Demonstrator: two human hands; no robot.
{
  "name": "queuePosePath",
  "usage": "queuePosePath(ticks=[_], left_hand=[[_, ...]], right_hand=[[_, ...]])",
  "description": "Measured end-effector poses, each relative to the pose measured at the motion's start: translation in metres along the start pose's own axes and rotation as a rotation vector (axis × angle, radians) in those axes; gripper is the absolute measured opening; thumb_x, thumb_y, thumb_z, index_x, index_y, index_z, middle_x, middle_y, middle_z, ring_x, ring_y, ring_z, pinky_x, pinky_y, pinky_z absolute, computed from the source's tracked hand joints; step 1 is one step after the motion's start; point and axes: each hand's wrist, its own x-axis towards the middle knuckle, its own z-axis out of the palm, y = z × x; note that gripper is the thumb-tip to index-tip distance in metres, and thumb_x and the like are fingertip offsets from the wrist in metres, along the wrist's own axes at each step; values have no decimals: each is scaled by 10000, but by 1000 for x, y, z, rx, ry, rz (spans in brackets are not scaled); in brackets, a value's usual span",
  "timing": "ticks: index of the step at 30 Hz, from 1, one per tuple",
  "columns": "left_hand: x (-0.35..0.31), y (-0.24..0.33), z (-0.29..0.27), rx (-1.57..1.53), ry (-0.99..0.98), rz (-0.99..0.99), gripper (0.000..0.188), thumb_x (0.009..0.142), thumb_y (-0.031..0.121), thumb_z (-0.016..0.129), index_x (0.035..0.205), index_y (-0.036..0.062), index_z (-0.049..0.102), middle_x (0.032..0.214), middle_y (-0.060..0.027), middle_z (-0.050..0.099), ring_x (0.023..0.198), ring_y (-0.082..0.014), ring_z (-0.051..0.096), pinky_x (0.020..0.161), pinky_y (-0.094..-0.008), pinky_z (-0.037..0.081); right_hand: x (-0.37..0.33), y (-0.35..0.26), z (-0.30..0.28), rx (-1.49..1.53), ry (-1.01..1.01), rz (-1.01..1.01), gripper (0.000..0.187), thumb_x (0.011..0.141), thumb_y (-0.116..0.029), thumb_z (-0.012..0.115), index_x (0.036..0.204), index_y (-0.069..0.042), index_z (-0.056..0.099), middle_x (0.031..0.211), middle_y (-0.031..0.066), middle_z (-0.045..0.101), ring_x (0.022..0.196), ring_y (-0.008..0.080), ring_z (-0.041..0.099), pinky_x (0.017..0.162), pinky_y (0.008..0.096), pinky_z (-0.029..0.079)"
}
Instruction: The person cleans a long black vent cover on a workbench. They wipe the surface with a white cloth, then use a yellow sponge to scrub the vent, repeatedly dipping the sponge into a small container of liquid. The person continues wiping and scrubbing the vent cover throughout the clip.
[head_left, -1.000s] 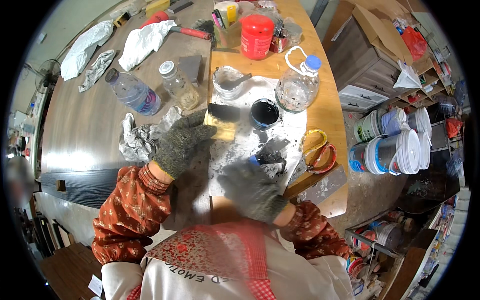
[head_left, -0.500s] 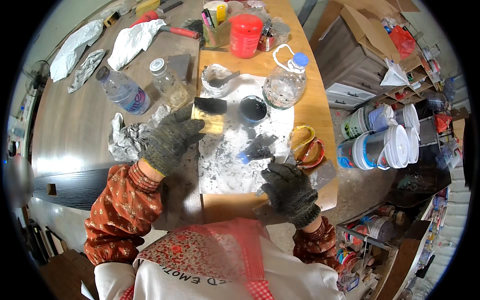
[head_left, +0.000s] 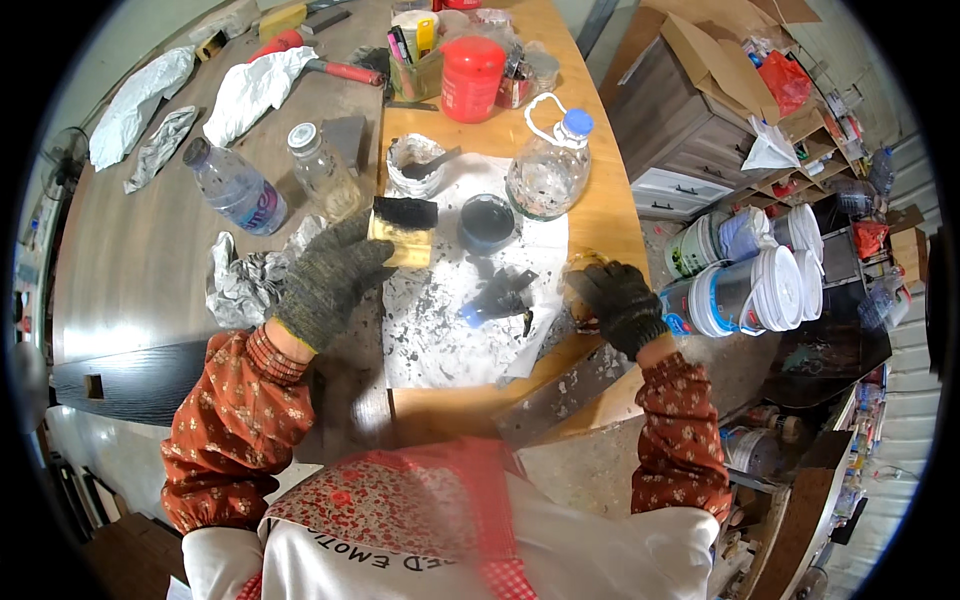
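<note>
My left hand (head_left: 325, 280), in a dark knitted glove, closes around a yellow sponge (head_left: 412, 250) with a black-coated upper face, held over the left edge of a spattered white sheet (head_left: 425, 350). My gloved right hand (head_left: 620, 308) lies over scissors with looped yellow (head_left: 586, 261) and red handles, mostly covered now. Its fingers bend downward, but their grip is hidden. On the sheet lies a black-smeared tool (head_left: 500, 297) with a blue end, beside a cup of dark liquid (head_left: 487, 222). A white-caked tub (head_left: 410, 182) stands behind, a flat-bladed tool in it.
A handled clear bottle (head_left: 548, 180) stands behind the cup. To the left are a plastic bottle (head_left: 235, 190), a glass jar (head_left: 325, 178) and crumpled paper (head_left: 240, 280). A spattered flat strip (head_left: 560, 396) lies at the near edge. White buckets (head_left: 745, 295) stand right of the table.
My right hand has moved right and away from me, from beside the blue-ended tool onto the scissors. The spattered strip is uncovered. My left hand still holds the sponge; the whole view has shifted slightly.
</note>
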Motion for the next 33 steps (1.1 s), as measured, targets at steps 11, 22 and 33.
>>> queuePosePath(ticks=[11, 22, 33], left_hand=[[-1, 2, 1, 221, -8, 136, 353, 820, 0, 707, 1156, 70, 627, 1227, -150, 608, 1079, -291, 624, 912, -363, 535], [3, 4, 6, -72, -17, -44, 396, 894, 100, 670, 1267, 9, 574, 1185, -89, 641, 1070, -185, 627, 921, -332, 533], [5, 3, -3, -65, 5, -69, 437, 890, 73, 661, 1303, -14, 546, 1196, -108, 643, 1068, -191, 636, 917, -319, 537]], right_hand=[[5, 32, 8, -82, 42, -264, 304, 754, -188, 646, 1048, -114, 627, 1046, 103, 620, 1049, 302, 577, 967, 442, 407], [-55, 54, -100, -441, 57, -15, 329, 777, -108, 585, 1101, -125, 643, 1093, 125, 653, 1034, 304, 602, 998, 472, 389], [-28, -28, -47, -62, 116, -99, 208, 756, -209, 605, 945, -136, 654, 879, 106, 642, 865, 301, 594, 810, 451, 387]])
